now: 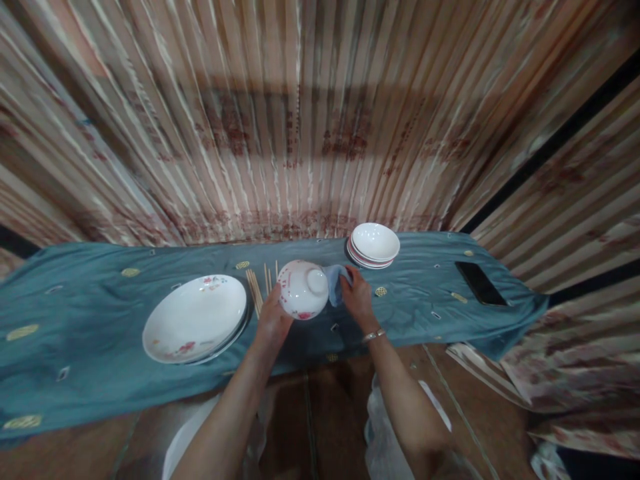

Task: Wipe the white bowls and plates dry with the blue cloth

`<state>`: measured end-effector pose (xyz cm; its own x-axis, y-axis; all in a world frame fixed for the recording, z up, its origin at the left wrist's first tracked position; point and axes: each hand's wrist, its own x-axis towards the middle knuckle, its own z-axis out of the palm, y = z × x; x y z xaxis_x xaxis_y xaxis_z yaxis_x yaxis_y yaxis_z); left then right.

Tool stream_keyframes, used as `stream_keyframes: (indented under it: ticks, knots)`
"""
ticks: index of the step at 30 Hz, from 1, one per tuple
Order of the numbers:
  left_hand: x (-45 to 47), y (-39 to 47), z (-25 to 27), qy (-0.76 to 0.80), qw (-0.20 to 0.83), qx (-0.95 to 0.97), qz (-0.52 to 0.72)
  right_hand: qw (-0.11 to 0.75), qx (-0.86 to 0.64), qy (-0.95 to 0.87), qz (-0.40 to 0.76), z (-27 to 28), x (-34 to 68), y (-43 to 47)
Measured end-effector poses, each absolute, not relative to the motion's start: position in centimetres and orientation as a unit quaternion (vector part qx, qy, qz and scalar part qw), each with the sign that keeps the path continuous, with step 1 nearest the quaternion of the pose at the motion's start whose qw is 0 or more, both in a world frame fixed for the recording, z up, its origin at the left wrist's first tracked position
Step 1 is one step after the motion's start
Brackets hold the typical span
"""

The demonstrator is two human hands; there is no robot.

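Note:
A white bowl [301,292] with red floral decoration is tilted in the air, its foot ring turned toward the right. My left hand [275,319] grips the bowl's rim from the left side. In my right hand [358,297] is a bunched light-blue cloth [337,283], held close to the bowl's base; whether the cloth touches it I cannot tell. Just behind my left hand, several wooden chopsticks [255,290] lie on the table, partly hidden by the hand and the bowl.
A stack of large white oval plates [195,317] lies at the left on the teal tablecloth [100,287]. Several small bowls [376,241] are stacked at the back right. A black phone [480,283] rests near the right end. Pleated curtains [320,133] hang behind the table.

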<state>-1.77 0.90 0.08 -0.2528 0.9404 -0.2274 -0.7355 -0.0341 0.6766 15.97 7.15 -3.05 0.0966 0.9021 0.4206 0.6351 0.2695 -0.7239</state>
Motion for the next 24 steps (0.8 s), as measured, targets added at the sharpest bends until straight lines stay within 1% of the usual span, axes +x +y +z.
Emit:
stream_keyframes:
  ticks: [4, 10, 14, 19, 24]
  knots:
    - [-2.0, 0.8, -0.1, 0.351, 0.595, 0.127, 0.712, 0.448, -0.579, -0.672, 0.11, -1.8, 16.0, 6.6]
    - [-1.9, 0.9, -0.2, 0.333, 0.605, 0.123, 0.713, 0.483, -0.476, -0.719, 0.152, -0.3, 13.4, 4.4]
    - [-2.2, 1.0, -0.6, 0.328, 0.605, 0.128, 0.714, 0.472, -0.416, -0.763, 0.144, -0.8, 11.9, 2.6]
    - [-2.7, 1.1, -1.0, 0.353, 0.594, 0.116, 0.714, 0.441, -0.402, -0.793, 0.123, -1.8, 11.7, 1.2]
    - [-2.9, 0.8, -0.9, 0.37, 0.578, 0.164, 0.709, 0.453, -0.387, -0.789, 0.148, -1.5, 12.2, 0.3]
